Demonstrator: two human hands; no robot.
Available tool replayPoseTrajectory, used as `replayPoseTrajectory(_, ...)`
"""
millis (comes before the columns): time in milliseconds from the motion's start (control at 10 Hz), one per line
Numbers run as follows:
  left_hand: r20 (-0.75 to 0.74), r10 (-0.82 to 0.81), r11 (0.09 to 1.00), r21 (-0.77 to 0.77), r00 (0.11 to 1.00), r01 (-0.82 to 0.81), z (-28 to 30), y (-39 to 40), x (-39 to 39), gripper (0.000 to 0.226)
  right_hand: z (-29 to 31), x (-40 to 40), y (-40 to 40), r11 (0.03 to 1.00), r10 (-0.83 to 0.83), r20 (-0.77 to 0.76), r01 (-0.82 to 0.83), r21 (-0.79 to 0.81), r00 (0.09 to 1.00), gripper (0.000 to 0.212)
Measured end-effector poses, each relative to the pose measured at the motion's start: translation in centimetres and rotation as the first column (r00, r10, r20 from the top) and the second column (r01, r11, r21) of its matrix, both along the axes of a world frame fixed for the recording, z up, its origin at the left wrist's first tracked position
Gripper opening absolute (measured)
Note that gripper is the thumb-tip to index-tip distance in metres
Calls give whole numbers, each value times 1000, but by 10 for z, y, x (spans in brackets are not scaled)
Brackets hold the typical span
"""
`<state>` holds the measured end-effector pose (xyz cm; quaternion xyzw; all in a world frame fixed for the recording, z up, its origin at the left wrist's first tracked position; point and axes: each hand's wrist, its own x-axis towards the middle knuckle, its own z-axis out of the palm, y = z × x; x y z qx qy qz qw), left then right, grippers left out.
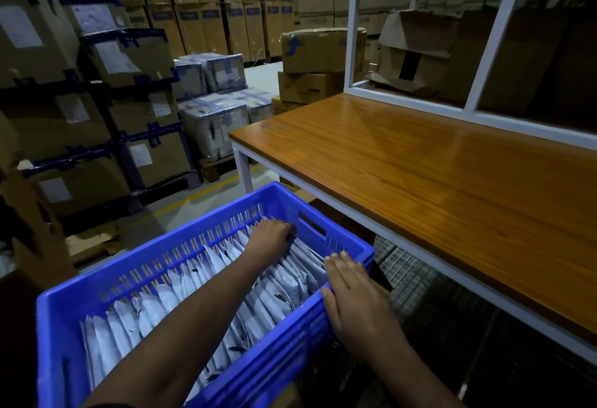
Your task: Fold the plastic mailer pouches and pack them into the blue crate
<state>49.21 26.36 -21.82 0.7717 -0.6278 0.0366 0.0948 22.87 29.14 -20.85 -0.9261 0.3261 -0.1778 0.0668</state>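
**Crate nearly full**

Blue crate (97, 298) packed end to end with upright folded pouches (168, 298). Left hand (269, 238) reaching in at the far end, fingers curled among the pouches, grip unclear. Right hand (350, 291) flat on the rim, fingers straight. Wooden surface (436, 175) beside. Probably little left to pack.

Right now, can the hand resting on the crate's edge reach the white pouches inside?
Probably yes. The right hand lies flat on the blue crate rim, right beside the pouches. The crate has no lid, and nothing lies between them.
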Motion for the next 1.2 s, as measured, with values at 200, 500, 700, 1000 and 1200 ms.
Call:
replayPoseTrajectory(200,-41,-74,997,25,996,75,7,18,-5,33,4,-1,-2,995,38,-4,-38,91,999,75)
replayPoseTrajectory(500,31,248,961,-134,968,-242,7,153,-1,55,12,-6,2,989,73,-53,-66,135,996,94)
replayPoseTrajectory(700,-173,210,966,187,962,-177,-12,174,8,66,13,-9,6,994,52,-122,-40,101,991,66)
replayPoseTrajectory(1000,9,246,907,350,969,-234,-5,168,8,56,16,-9,12,992,46,-77,-37,122,996,60)
replayPoseTrajectory(1200,-64,226,973,53,972,-223,22,150,-7,49,39,-24,10,995,68,-196,-54,80,978,65)
